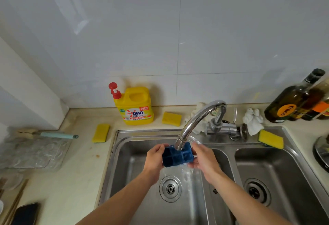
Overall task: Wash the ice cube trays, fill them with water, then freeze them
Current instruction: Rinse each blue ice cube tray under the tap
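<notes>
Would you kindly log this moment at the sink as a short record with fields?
held item: blue ice cube tray, under the tap spout
left hand: grips the tray's left end
right hand: grips its right end
water: running, spilling off the tray into the left sink basin
nearby: yellow detergent bottle, three yellow sponges

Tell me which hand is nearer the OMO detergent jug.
Left. The left hand grips the blue ice cube tray, forward-right of the OMO detergent jug; the right hand holds its other end, farther right.
</notes>
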The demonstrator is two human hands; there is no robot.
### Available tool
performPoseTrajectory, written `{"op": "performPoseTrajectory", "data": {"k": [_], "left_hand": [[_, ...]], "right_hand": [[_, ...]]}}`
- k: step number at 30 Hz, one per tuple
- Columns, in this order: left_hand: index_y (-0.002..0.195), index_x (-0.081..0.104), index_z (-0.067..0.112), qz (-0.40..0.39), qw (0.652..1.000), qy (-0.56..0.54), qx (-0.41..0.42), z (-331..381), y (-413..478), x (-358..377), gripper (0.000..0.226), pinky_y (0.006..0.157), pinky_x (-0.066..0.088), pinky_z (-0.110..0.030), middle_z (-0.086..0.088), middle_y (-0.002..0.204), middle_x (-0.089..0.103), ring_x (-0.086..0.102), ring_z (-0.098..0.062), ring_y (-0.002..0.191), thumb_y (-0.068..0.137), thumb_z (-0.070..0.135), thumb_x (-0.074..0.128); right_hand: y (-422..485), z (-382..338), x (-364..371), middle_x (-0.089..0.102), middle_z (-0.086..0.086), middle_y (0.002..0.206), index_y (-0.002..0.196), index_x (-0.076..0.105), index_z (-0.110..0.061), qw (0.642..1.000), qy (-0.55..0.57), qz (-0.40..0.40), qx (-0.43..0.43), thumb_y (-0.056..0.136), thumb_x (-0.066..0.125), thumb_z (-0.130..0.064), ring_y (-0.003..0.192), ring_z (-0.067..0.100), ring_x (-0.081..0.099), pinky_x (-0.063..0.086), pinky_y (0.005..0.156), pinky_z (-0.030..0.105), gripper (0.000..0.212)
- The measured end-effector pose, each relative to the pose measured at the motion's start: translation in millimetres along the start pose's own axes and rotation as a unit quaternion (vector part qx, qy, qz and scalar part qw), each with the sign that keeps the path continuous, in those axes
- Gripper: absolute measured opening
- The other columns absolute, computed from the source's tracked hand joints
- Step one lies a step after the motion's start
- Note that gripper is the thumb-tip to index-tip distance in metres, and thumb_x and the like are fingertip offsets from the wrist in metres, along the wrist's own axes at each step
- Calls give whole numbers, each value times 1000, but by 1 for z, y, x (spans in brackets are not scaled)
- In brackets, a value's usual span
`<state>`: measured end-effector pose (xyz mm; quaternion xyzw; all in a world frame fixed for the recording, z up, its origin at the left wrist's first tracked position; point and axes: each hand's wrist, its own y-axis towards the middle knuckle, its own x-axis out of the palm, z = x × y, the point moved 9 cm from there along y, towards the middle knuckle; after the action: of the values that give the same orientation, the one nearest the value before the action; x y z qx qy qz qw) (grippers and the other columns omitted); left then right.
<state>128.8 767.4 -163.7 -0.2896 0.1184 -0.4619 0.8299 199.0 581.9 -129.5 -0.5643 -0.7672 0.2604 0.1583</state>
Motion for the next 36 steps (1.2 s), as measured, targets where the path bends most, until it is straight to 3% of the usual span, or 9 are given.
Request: {"op": "performPoseTrajectory", "data": {"k": [6, 11, 15, 18, 21, 24, 29, 36], "left_hand": [[109, 69, 8, -25, 996, -61, -67, -18, 6, 27, 30, 85, 59, -47, -19, 108, 74, 69, -37, 104, 107, 20, 41], [107, 71, 7, -57, 997, -16, -56, -16, 3, 43, 29, 70, 58, -37, -18, 103, 75, 70, -34, 93, 104, 27, 51], [102, 73, 14, -51, 997, 57, -5, -2, -2, 37, 29, 63, 57, -27, -12, 95, 76, 74, -25, 85, 104, 36, 53], [98, 73, 15, -46, 994, 89, 43, 10, -5, 30, 28, 70, 62, -31, -10, 93, 76, 73, -24, 87, 104, 32, 52], [96, 72, 17, -35, 985, 144, 89, 20, -7, 20, 30, 77, 58, -28, -4, 88, 74, 71, -17, 86, 106, 33, 49], [93, 70, 17, -47, 981, 161, 103, 24, -11, 12, 30, 70, 52, -19, -1, 84, 71, 68, -6, 76, 106, 32, 48], [98, 70, 16, -52, 980, 167, 92, 19, -11, 3, 28, 78, 56, -28, -10, 96, 72, 68, -18, 87, 106, 31, 47], [103, 69, 19, -80, 967, 242, 15, -24, -11, 3, 20, 83, 57, -35, -5, 100, 73, 69, -20, 95, 104, 29, 52]], "right_hand": [[-3, -13, -21, 74, 14, 87, 102, 66, -8, 998, -27, 27, -50, 104, 54, -38, 57, 14, 66, 57, 57, 26, 32], [2, -5, -35, 71, 5, 65, 103, 62, -8, 998, -41, 25, -35, 105, 50, -40, 55, 19, 64, 56, 58, 32, 34], [4, 18, -26, 74, 14, 84, 112, 62, -14, 999, -22, -21, 35, 104, 47, -53, 59, 22, 67, 56, 57, 33, 42], [1, 36, -8, 71, 20, 95, 118, 63, -11, 991, 5, -79, 110, 101, 41, -65, 62, 27, 67, 55, 55, 34, 61], [-6, 44, 8, 71, 20, 91, 122, 62, -10, 978, 26, -139, 153, 96, 34, -74, 63, 28, 65, 53, 54, 32, 75], [-9, 45, 16, 72, 17, 86, 125, 62, -13, 974, 2, -161, 158, 94, 30, -78, 58, 20, 59, 45, 50, 27, 79], [-9, 36, 22, 65, 10, 74, 121, 62, -12, 979, -12, -141, 150, 101, 38, -66, 52, 16, 50, 36, 47, 23, 62], [-19, 54, 3, 62, 8, 64, 114, 65, -1, 988, -58, -78, 119, 101, 54, -52, 49, 18, 53, 41, 47, 27, 54]]}}
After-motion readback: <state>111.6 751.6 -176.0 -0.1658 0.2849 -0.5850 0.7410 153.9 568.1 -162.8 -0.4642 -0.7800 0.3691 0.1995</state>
